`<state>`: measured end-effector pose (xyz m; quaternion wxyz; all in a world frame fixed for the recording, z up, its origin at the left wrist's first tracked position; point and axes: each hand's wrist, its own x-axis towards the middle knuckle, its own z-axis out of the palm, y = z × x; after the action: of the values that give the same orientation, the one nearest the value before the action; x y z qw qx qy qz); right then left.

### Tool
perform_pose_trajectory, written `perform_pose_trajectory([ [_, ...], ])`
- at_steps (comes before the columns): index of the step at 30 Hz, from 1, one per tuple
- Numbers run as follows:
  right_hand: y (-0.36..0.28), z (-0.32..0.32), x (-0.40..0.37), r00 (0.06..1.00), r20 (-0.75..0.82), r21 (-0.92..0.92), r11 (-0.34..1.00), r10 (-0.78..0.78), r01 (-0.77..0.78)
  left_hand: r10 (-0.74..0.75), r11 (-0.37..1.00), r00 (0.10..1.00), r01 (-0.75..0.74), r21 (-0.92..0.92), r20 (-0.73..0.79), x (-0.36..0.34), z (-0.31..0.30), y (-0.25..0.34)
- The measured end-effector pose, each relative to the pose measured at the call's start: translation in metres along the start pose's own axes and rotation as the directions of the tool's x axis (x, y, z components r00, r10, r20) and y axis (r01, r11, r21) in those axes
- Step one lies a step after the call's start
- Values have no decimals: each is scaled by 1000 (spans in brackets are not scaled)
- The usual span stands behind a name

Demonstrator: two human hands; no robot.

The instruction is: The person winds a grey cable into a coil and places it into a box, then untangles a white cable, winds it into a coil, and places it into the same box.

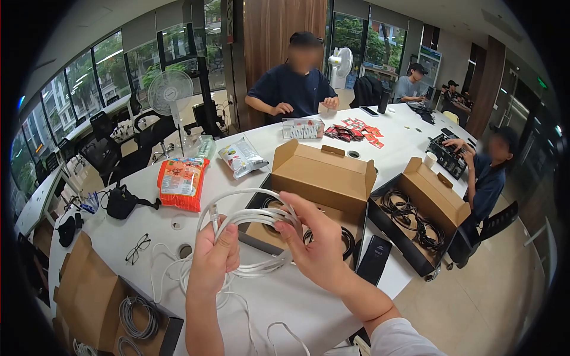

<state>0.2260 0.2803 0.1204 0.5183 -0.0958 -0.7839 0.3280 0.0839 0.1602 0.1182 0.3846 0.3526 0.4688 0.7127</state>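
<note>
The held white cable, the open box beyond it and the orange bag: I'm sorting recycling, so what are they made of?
White cable: likely flexible plastic outside, slightly shiny, in smooth loops; its core is hidden. Box: probably matte cardboard, from its plain brown lid and folded flaps. Orange bag: looks like glossy plastic film, creased and catching light, though a foil layer is possible.

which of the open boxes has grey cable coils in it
The one at the lower left: box with grey coils. The middle box and right box hold black cables instead.
</note>
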Motion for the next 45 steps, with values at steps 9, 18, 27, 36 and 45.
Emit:
perform_pose_trajectory([
  [9, 10, -4, 6, 995, 45, -1, 996, -88, 88, 106, 993, 992, -101, 67, -66, -4, 6, -1],
  [18, 4, 1, -7, 978, 159, 325, 928, 137, -183, 392, 841, 905, -278, 465, -167, 1, 13, -17],
  [27, 3, 7, -4, 987, 142, -67, 994, -80, 90, 566, 249, 824, -193, 949, 20, -2, 19, -16],
  [36, 4, 2, -9, 957, 289, -400, 908, -2, 123, 297, -40, 954, 58, 998, -43, -3, 30, -23],
  [45, 1, 1, -13, 942, 335, -468, 873, 32, 137, 314, -118, 949, 61, 991, -21, -4, 30, -27],
])
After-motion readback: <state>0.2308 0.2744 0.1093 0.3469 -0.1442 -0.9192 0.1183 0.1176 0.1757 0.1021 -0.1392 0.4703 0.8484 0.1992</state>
